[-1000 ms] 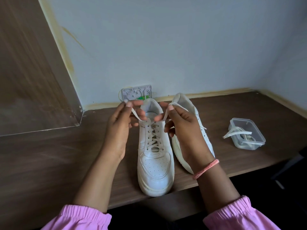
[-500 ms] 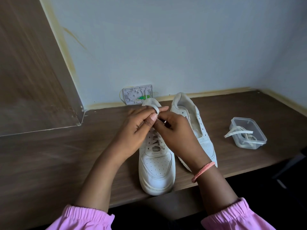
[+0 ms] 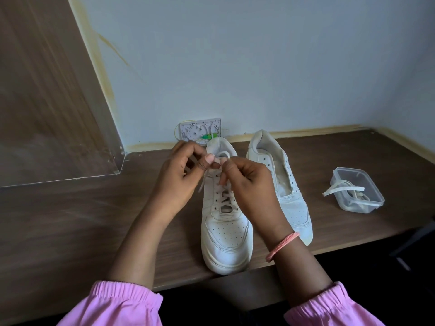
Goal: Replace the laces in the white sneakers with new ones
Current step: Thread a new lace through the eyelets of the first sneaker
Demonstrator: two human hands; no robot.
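Two white sneakers stand on the wooden shelf (image 3: 70,220), toes toward me. The left sneaker (image 3: 226,234) is laced with a cream lace (image 3: 223,198) up to its top eyelets. My left hand (image 3: 181,175) and my right hand (image 3: 247,182) meet above its tongue, each pinching an end of that lace, and a small loop (image 3: 223,155) stands between my thumbs. The right sneaker (image 3: 287,189) has no lace and its eyelets are bare.
A clear plastic box (image 3: 357,191) with more laces, one strip hanging over its rim, sits at the right. A small white wall plate (image 3: 200,130) is behind the sneakers. A wooden panel rises at the left. The shelf's front edge runs just under the toes.
My hands held the lace ends apart above the sneaker, then came together over the tongue. Now they have drawn slightly apart, with a loop formed between them.
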